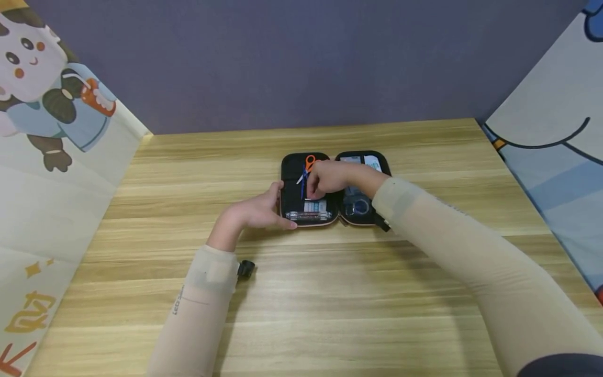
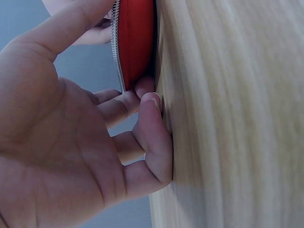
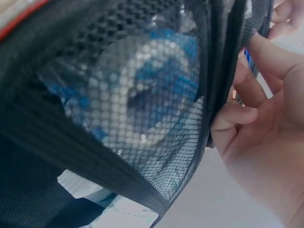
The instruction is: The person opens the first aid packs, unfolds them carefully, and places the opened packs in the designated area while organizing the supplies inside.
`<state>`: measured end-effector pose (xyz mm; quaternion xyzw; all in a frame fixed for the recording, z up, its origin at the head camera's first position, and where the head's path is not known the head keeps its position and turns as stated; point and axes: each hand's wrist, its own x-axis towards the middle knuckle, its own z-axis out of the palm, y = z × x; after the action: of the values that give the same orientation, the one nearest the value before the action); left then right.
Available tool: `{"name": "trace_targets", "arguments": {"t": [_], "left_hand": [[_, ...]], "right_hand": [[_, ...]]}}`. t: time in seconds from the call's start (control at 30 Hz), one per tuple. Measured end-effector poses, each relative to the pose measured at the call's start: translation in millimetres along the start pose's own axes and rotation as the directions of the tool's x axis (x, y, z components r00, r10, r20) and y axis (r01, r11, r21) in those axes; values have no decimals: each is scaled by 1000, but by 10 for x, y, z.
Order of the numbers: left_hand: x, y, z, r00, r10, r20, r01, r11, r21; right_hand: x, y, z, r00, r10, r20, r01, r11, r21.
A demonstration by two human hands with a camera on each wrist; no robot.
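Observation:
An unzipped black case (image 1: 293,170) lies spread on the table, its outer shell red in the left wrist view. My left hand (image 1: 258,209) grips the left half's edge, with several fingers curled low against the red side (image 2: 137,42). Over that half, my right hand (image 1: 328,177) reaches in with bent fingers; I cannot tell what they pinch. Beside them are orange-handled scissors (image 1: 310,161) and a slim blue item (image 1: 303,186). A clear tube (image 1: 308,215) lies along the near edge. In the right half, a mesh pocket (image 3: 156,95) covers a clear-wrapped roll with blue markings.
White packets (image 3: 121,213) sit in the right half of the case. The wood-grain table (image 1: 330,293) ends at a dark blue panel (image 1: 301,63) behind. Cartoon-printed walls (image 1: 61,183) stand at both sides. A small black camera (image 1: 246,269) sticks out from the left wrist.

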<state>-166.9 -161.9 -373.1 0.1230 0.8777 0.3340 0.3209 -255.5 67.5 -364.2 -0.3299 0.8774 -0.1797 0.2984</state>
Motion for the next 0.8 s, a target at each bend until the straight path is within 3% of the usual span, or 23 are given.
{"name": "trace_targets", "arguments": {"t": [0.53, 0.7, 0.8], "left_hand": [[-11, 3, 3, 1000, 19, -10, -19, 1000, 1], [-6, 4, 7, 1000, 22, -9, -22, 1000, -11], [-9, 2, 9, 1000, 18, -13, -18, 1000, -10]], "right_hand": [[-56, 15, 2, 995, -26, 91, 22, 999, 46], [-52, 47, 2, 996, -47, 70, 44, 998, 43], [-52, 56, -25, 998, -68, 5, 67, 995, 70]]}}
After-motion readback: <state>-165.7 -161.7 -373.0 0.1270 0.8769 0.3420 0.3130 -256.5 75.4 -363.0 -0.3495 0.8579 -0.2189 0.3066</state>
